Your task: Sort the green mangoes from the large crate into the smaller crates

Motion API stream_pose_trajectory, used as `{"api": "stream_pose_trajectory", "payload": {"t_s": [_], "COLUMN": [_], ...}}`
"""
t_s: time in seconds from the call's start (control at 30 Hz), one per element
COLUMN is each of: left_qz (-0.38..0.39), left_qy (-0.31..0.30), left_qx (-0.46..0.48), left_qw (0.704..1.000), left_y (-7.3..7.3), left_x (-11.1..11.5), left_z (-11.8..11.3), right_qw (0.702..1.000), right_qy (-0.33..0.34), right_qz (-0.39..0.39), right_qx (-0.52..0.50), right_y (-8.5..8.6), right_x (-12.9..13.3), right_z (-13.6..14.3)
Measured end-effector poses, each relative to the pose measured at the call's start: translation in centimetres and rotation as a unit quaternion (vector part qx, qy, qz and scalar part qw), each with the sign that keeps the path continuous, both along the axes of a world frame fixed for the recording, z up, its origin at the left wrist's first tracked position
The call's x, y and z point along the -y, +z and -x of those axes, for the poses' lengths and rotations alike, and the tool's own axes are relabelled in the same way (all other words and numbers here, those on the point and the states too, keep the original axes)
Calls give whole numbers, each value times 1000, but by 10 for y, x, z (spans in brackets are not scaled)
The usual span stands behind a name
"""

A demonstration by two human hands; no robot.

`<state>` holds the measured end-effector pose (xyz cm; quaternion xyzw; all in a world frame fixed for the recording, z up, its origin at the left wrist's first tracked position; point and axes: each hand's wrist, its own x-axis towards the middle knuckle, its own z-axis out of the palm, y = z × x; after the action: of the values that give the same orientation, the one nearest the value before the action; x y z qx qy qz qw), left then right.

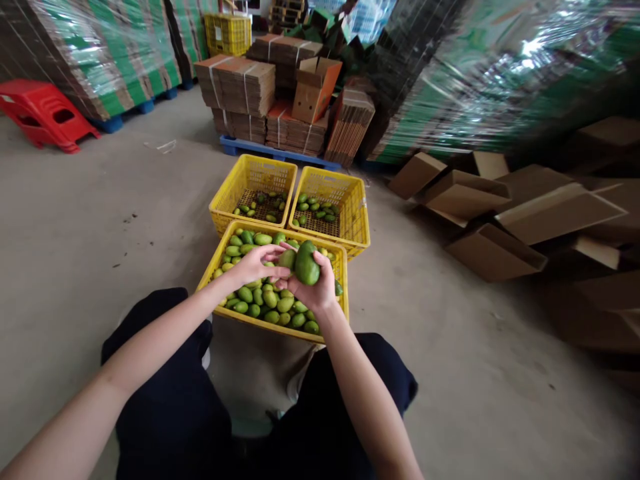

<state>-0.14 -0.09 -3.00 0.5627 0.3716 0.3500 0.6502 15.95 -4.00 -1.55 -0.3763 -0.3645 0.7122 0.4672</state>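
Above the front yellow crate [345,293], my right hand [320,290] is closed round a smooth dark green mango [307,263]. Just left of it, a paler green mango [287,260] is gripped between the fingers of my left hand [257,264]. The two mangoes are side by side and look to be touching. Beneath both hands, the crate is filled with green and yellowish mangoes [271,299]. My hands and the held fruit hide part of the pile.
Behind stand two more yellow crates, the left [220,207] and right [357,213], each with a few fruits. Further back, flattened cartons [240,87] lie on a blue pallet [280,153]. Open cardboard boxes [470,193] lie at right, a red stool [47,113] at left.
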Motion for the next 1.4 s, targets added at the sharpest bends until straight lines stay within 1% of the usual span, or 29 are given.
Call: {"api": "stream_pose_trajectory", "payload": {"t_s": [0.07, 0.17, 0.23, 0.27, 0.33, 0.37, 0.43, 0.5, 0.57, 0.63, 0.73, 0.8, 0.87, 0.93, 1.0, 1.07, 1.13, 1.2, 1.27, 1.33, 1.4], "left_qz": [24, 0, -29, -50, -106, -137, -187, -210, -221, -237, -263, -282, -298, -307, -301, -276, -220, -121, 13, 150, 254], "left_qy": [24, 102, 140, 155, 175, 181, 185, 178, 169, 163, 166, 170, 172, 174, 174, 172, 168, 159, 139, 124, 128], "left_qx": [37, 69, 55, 42, 14, -3, -35, -52, -51, -44, -26, -16, -14, -15, -17, -5, 29, 87, 145, 187, 208], "left_qw": [999, 992, 988, 986, 979, 974, 964, 960, 959, 957, 950, 944, 939, 936, 937, 946, 961, 976, 979, 963, 936], "left_y": [3, 6, 6, 6, 5, 5, 5, 5, 5, 3, -2, -4, -5, -4, -3, -1, 2, 6, 11, 16, 20], "left_x": [-1, -3, -5, -5, -4, -4, -2, 0, 1, 2, 0, -2, -2, -2, 0, 2, 3, 2, 0, -4, -7], "left_z": [0, -1, -2, -3, -3, -3, -3, -3, -3, -3, -2, 0, 2, 3, 3, 3, 2, 2, 2, 4, 5], "right_qw": [1000, 998, 997, 995, 984, 972, 938, 889, 841, 805, 769, 752, 746, 750, 765, 796, 844, 895, 935, 961, 976], "right_qy": [-7, -36, -69, -91, -149, -176, -211, -226, -230, -233, -245, -256, -263, -265, -264, -260, -253, -250, -253, -245, -209], "right_qz": [10, 38, 44, 35, -9, -41, -120, -205, -277, -329, -391, -423, -436, -435, -420, -385, -332, -262, -177, -75, 31], "right_qx": [-28, -46, -11, 21, 102, 149, 249, 340, 404, 436, 443, 436, 430, 423, 411, 387, 336, 259, 174, 103, 57], "right_y": [1, -2, -6, -8, -11, -12, -13, -13, -14, -17, -21, -24, -25, -26, -26, -25, -23, -20, -16, -12, -9], "right_x": [0, -4, -7, -8, -8, -8, -6, -5, -5, -7, -10, -11, -11, -11, -10, -10, -9, -9, -9, -10, -11], "right_z": [1, 2, 3, 4, 3, 2, -1, -5, -8, -9, -9, -9, -9, -9, -8, -6, -4, -1, 1, 2, 2]}}
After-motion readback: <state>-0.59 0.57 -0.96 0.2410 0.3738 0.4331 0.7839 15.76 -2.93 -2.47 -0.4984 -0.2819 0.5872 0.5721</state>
